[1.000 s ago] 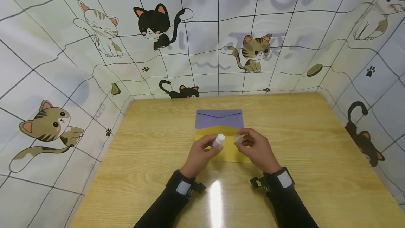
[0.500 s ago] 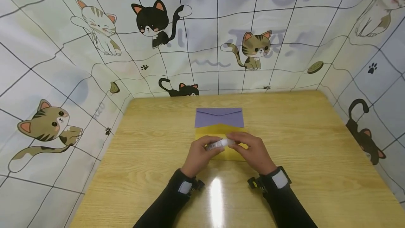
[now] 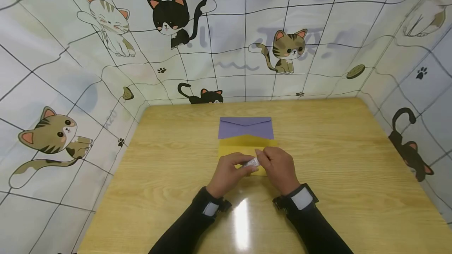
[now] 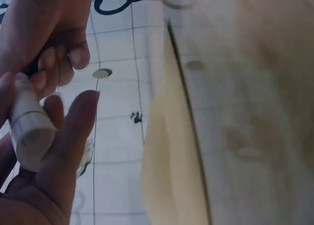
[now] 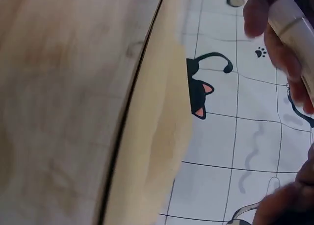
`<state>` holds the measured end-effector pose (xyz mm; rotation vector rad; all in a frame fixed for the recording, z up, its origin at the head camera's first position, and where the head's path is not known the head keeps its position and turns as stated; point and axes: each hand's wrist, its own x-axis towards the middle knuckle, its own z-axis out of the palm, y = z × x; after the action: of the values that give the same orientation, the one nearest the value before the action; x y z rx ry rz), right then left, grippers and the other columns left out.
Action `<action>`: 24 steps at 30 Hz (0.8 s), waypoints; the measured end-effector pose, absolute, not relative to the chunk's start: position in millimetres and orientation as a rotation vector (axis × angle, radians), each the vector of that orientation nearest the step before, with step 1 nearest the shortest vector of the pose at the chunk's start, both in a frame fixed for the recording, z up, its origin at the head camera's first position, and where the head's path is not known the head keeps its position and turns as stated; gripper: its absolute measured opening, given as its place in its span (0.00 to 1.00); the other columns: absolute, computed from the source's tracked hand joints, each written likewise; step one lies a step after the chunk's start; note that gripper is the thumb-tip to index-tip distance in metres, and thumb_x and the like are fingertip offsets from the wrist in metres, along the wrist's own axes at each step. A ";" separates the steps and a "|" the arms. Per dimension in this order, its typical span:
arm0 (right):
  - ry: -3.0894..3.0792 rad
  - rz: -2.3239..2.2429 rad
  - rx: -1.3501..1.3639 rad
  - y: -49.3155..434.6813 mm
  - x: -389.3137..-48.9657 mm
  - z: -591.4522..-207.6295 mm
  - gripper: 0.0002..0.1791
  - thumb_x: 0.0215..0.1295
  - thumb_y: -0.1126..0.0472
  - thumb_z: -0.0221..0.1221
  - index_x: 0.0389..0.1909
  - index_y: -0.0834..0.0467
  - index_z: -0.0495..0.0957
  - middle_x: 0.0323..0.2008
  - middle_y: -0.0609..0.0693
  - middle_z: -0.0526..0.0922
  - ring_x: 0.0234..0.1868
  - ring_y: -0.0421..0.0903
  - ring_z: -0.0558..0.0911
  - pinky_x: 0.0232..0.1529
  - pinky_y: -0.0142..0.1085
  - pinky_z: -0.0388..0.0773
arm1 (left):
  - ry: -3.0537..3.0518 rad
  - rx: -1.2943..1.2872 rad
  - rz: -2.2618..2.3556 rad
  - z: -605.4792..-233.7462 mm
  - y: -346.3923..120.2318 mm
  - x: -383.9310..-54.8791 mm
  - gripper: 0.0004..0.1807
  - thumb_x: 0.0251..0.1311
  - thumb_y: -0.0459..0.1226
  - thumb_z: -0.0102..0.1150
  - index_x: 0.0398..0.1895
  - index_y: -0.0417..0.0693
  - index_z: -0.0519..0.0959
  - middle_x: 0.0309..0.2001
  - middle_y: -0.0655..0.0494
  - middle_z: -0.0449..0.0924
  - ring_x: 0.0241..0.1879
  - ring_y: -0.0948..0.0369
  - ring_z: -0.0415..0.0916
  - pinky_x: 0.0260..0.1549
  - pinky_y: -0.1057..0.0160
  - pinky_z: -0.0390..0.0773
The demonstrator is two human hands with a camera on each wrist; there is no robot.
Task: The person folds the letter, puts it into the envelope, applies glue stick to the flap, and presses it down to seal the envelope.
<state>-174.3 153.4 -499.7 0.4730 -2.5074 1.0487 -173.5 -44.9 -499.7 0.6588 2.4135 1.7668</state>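
Note:
Over a yellow envelope point(image 3: 231, 149), both hands meet at a white glue stick point(image 3: 252, 162). My left hand point(image 3: 227, 171) grips its body between thumb and fingers, with the ringed base end of the glue stick point(image 4: 32, 132) facing the left wrist camera. My right hand point(image 3: 281, 169) is curled at the other end, thumb along the tube; its fingers hide that end and the cap. In the right wrist view the tube runs out of the right edge, above the blurred right fingers point(image 5: 282, 203).
A purple envelope point(image 3: 245, 129) lies flat behind the yellow one, whose flap stands open toward it. Both are on a wooden table point(image 3: 169, 144). A cat-printed curtain point(image 3: 229, 50) encloses the back and sides.
One second ago the right hand held a translucent cap apart from the glue stick. It brought the cap to the stick's end, then turned over it; the stick tilted from upright toward the right.

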 end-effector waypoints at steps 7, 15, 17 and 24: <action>-2.567 1.759 0.562 146.2 -166.2 -508.8 0.15 0.72 0.52 0.62 0.57 0.45 0.78 0.48 0.45 0.83 0.48 0.42 0.81 0.48 0.40 0.83 | 1.986 0.413 2.089 -501.3 -42.4 -177.1 0.16 0.75 0.44 0.55 0.61 0.53 0.71 0.65 0.53 0.71 0.58 0.56 0.76 0.47 0.58 0.86; -2.583 1.701 0.455 153.0 -172.6 -497.8 0.14 0.66 0.52 0.69 0.50 0.48 0.83 0.44 0.46 0.87 0.46 0.41 0.85 0.53 0.43 0.84 | 2.075 0.494 1.914 -503.0 -52.6 -176.0 0.17 0.77 0.47 0.52 0.64 0.59 0.72 0.71 0.60 0.71 0.69 0.56 0.71 0.60 0.54 0.79; -2.606 1.686 0.453 159.2 -178.3 -489.9 0.16 0.66 0.53 0.69 0.52 0.51 0.83 0.47 0.48 0.87 0.47 0.43 0.86 0.52 0.41 0.85 | 2.143 0.560 1.829 -500.2 -52.2 -177.0 0.22 0.77 0.50 0.51 0.70 0.67 0.70 0.72 0.62 0.71 0.72 0.56 0.70 0.67 0.52 0.76; -2.832 1.193 0.112 215.9 -215.5 -475.5 0.24 0.68 0.48 0.65 0.58 0.59 0.82 0.46 0.58 0.88 0.41 0.50 0.86 0.35 0.36 0.81 | 2.468 0.452 1.701 -489.2 -70.3 -187.3 0.28 0.77 0.49 0.52 0.77 0.64 0.65 0.76 0.60 0.67 0.75 0.54 0.67 0.69 0.49 0.74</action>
<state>-215.5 215.9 -475.5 0.1117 -2.8319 1.1929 -187.3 -70.3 -489.2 0.4519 2.4679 1.7013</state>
